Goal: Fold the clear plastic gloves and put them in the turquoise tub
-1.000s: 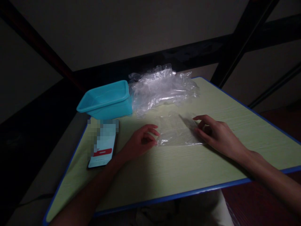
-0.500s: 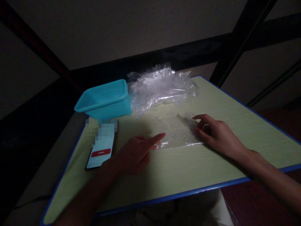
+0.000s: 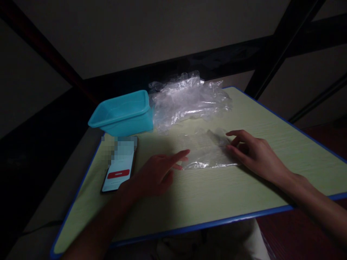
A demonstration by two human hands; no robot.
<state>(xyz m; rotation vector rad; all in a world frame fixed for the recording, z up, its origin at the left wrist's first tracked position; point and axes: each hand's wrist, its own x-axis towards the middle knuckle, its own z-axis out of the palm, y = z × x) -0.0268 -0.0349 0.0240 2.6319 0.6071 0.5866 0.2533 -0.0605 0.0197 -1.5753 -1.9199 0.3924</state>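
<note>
Left hand [image 3: 154, 177] and right hand [image 3: 252, 153] at either side of a clear plastic sheet [image 3: 206, 155], flat on the table [image 3: 211, 195]. From left: turquoise tub [image 3: 131, 124], with lit phone [image 3: 120, 166] in front; left hand, open and without hold on anything, index finger stretched over the sheet's left edge; heap of crumpled clear plastic [image 3: 187, 103] beyond; right hand, half-curled at the right edge, impossible to tell whether pinching it. Likely best with film so thin: pin one edge lightly, press softly and evenly to avoid creases.
</note>
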